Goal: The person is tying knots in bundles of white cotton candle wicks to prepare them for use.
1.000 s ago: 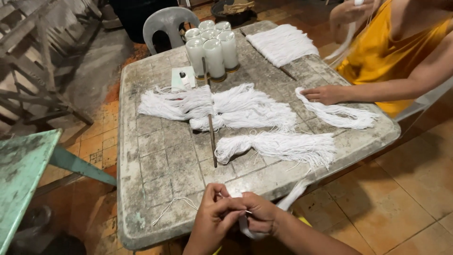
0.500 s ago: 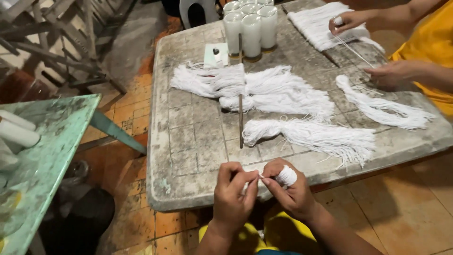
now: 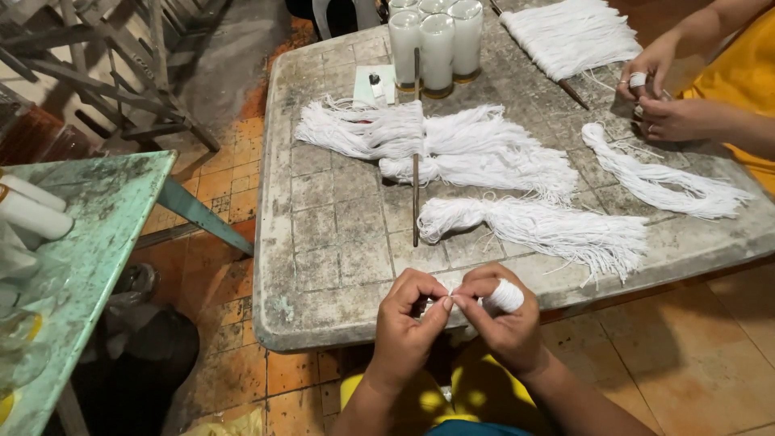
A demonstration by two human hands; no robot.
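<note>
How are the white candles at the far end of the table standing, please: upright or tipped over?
Upright. The candles stand on their bases in a tight cluster on the table, with none leaning or lying flat.

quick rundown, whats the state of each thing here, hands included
left hand: pinching white string at its fingertips
right hand: white string wound round one finger, pinching too
string bundles: lying loose on the table, ends frayed
thin stick: lying flat across the bundles
candle glasses: upright, filled white
table: worn, stained
other person's hands: together at the table's far edge
</note>
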